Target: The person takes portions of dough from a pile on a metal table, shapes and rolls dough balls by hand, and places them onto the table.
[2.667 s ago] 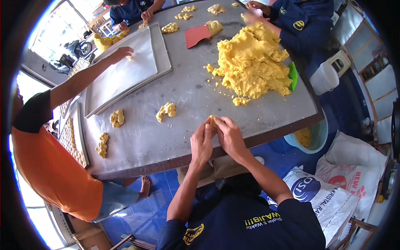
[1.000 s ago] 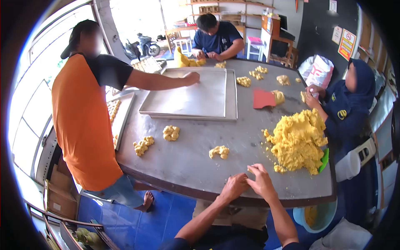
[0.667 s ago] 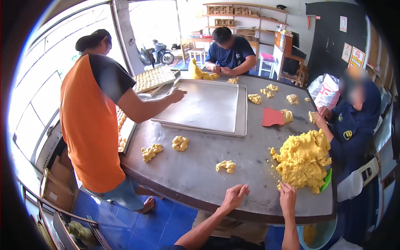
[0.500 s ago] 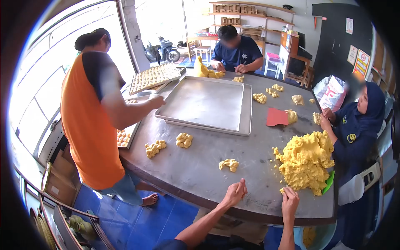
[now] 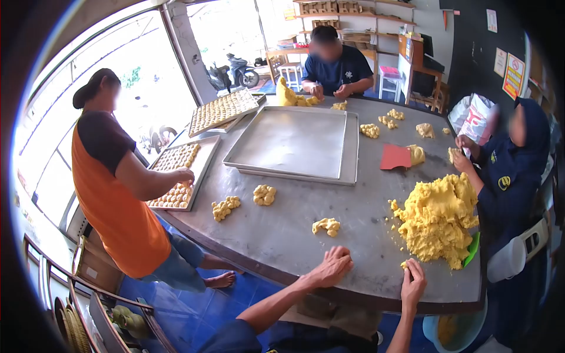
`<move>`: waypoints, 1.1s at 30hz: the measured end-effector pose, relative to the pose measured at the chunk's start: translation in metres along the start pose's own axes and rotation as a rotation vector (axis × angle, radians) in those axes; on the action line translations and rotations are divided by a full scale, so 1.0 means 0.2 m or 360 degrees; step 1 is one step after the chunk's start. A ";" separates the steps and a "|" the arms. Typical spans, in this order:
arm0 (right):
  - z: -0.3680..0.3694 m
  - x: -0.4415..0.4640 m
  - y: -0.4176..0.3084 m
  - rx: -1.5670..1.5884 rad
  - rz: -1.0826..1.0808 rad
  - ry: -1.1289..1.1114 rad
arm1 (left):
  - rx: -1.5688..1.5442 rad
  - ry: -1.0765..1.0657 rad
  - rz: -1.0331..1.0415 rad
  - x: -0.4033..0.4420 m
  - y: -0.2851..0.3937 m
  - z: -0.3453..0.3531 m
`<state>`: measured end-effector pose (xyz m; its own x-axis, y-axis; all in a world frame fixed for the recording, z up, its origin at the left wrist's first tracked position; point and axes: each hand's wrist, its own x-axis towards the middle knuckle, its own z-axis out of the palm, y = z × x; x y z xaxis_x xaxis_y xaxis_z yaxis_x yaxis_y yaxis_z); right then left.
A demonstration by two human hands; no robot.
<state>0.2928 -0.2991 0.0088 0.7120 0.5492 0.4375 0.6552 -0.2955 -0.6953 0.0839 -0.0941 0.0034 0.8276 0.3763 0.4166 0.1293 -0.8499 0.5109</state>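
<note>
Right hand [image 5: 414,283] pinches a small, crumbly yellow dough piece [image 5: 404,266]

And here we are at the broad, grey metal-topped table [image 5: 282,235], the two bare hands well apart! That dough piece sits right at the right hand's fingertips, and just beyond them rises a big, rough yellow dough mound [image 5: 438,217], a flat green tool [image 5: 472,252] poking out at its side. Over to the left hand [image 5: 331,267]: fingers bent, near the table's edge, and whether anything is tucked inside, you cannot tell! Ahead of it lies a pale yellow, arched dough cluster [image 5: 325,223]. Farther out to its left, a rounded, knobbly yellow cluster [image 5: 264,195]; beyond that, a shallow, rectangular silver tray [image 5: 288,144].
</note>
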 end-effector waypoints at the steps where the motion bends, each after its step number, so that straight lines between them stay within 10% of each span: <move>1: -0.01 0.00 0.00 -0.0013 -0.0012 -0.0006 | -0.0048 0.0012 -0.0041 0.01 0.00 -0.03; 7: 0.01 -0.01 0.03 0.0002 0.0008 -0.0007 | -0.0119 0.0050 -0.0426 -0.01 -0.06 -0.15; 11: 0.01 -0.02 0.06 0.0001 0.0000 -0.0032 | 0.0087 0.0332 -0.0118 -0.05 -0.05 -0.12; 14: 0.00 -0.01 0.03 -0.0070 -0.0069 -0.0017 | 0.0083 -0.0218 -0.0786 0.12 0.04 -0.29; 20: -0.02 -0.01 -0.03 -0.0248 -0.0154 -0.0031 | 0.0532 0.0254 -0.0274 0.23 -0.18 0.03; 30: 0.06 -0.02 0.07 -0.0316 -0.0025 -0.0075 | 0.0098 -0.0430 0.0038 -0.13 -0.15 -0.22; 31: 0.05 0.00 0.04 -0.0304 -0.0005 -0.0083 | 0.0101 -0.0611 -0.0333 -0.07 0.01 -0.40; 33: 0.04 -0.01 0.01 -0.0291 -0.0013 -0.0053 | -0.0095 -0.0020 -0.0579 -0.05 -0.06 -0.41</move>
<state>0.2908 -0.2942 0.0027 0.6996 0.5771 0.4213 0.6981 -0.4263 -0.5753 0.0286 -0.0566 0.0547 0.7402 0.6448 0.1905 0.3844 -0.6383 0.6669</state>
